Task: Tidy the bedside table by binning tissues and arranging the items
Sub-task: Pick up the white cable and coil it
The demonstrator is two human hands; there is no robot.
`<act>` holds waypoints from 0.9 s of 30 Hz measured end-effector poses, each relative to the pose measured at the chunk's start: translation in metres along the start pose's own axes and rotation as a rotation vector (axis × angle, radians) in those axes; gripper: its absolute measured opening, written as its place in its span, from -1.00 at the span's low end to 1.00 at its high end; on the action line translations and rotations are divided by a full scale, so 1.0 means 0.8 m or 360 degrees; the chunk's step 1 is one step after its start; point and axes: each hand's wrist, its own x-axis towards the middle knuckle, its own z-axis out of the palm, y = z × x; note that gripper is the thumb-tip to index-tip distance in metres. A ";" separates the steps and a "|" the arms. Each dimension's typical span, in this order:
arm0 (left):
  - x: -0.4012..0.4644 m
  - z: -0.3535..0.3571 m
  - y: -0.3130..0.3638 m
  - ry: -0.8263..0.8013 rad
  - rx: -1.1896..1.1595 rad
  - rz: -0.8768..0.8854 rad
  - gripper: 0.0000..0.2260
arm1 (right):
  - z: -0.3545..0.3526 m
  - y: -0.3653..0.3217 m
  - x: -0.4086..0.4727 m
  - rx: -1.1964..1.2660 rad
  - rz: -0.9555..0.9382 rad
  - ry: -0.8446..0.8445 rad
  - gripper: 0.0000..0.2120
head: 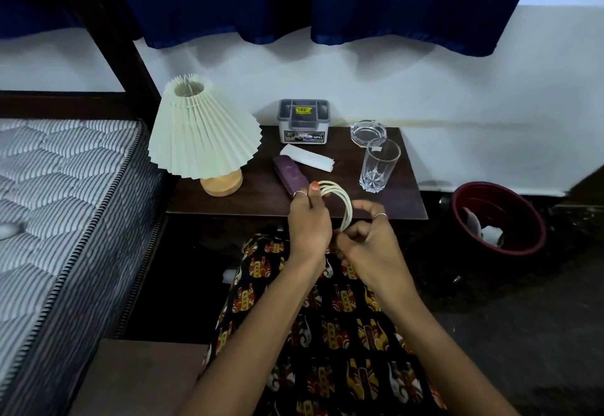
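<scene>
Over the front edge of the dark bedside table (248, 196), my left hand (309, 219) and my right hand (369, 242) both grip a coiled cream cord (340, 199), looped in several turns between them. On the table lie a folded white tissue (309, 156) and a purple case (291, 175), side by side. A tall clear glass (379, 165) stands at the right, with a glass ashtray (367, 132) behind it. A grey organiser box (304, 121) sits at the back. The pleated cream lamp (202, 134) stands at the left.
A dark red bin (500, 216) with white tissues inside stands on the floor right of the table. A striped mattress (58, 193) fills the left. Blue curtains (310, 0) hang above the white wall. My patterned garment (327, 334) covers my lap below.
</scene>
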 end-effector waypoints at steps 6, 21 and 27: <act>0.010 0.002 0.002 0.0075 -0.0088 -0.0073 -0.71 | 0.007 0.005 -0.017 -0.0124 -0.0115 -0.0062 -0.54; 0.005 0.015 0.005 -0.0060 -0.0520 -0.0401 -0.75 | -0.019 0.020 0.014 -0.0036 0.0044 0.0054 -0.81; 0.006 0.045 -0.015 -0.0012 -0.0298 -0.0372 -0.70 | -0.027 0.021 0.021 0.0784 0.0356 -0.0087 -0.80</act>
